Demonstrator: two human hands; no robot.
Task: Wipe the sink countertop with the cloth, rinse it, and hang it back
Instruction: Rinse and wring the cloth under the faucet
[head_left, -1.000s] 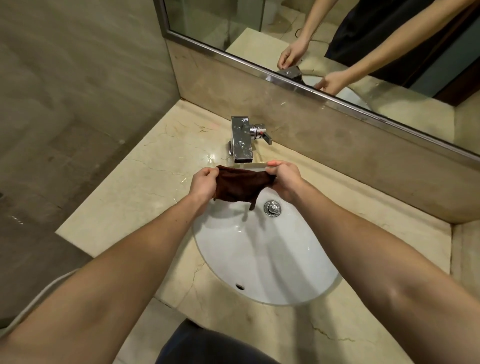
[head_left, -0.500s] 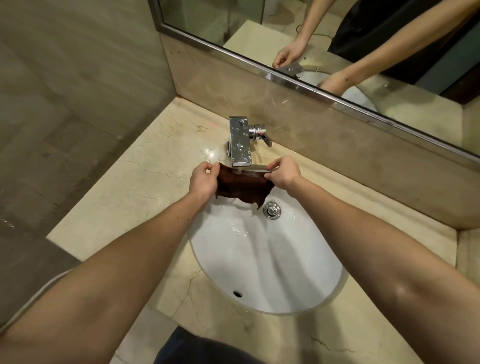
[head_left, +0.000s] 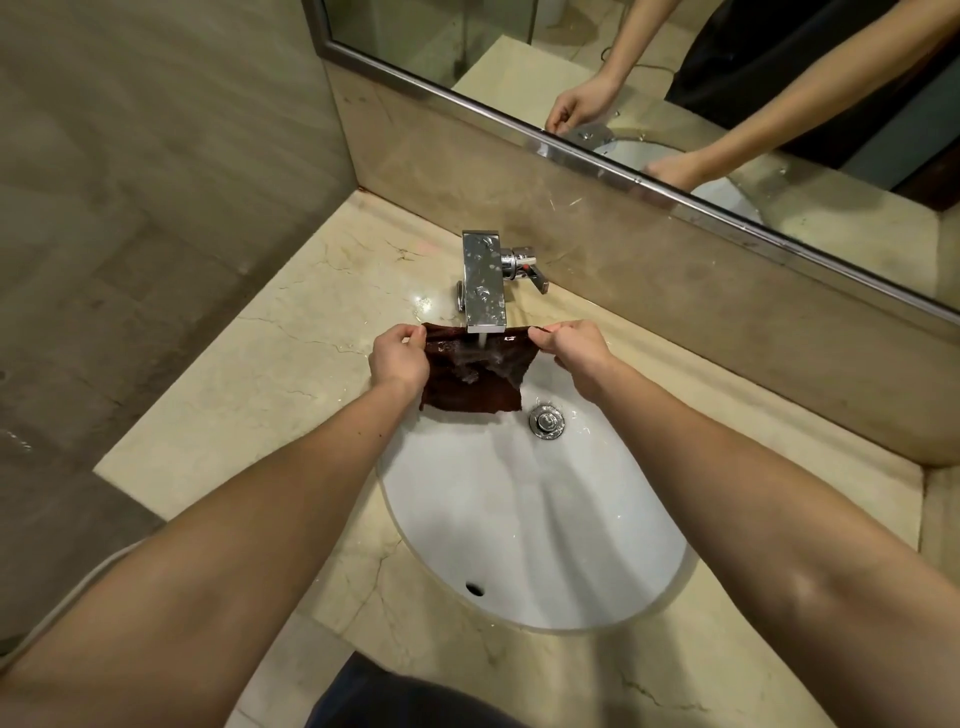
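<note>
A dark brown cloth hangs spread flat under the chrome faucet, over the far end of the white oval sink. Water runs from the spout onto the cloth's upper middle. My left hand pinches the cloth's top left corner. My right hand pinches the top right corner. The cloth's lower edge hangs just left of the chrome drain. The beige marble countertop surrounds the sink and shows wet spots near the faucet.
The faucet lever sticks out to the right of the spout. A marble backsplash and a framed mirror rise behind the counter. A tiled wall stands on the left. The counter's front left edge drops off.
Both hands moved the cloth back under the spout and pulled it open from a bunched shape. Water now streams onto it.
</note>
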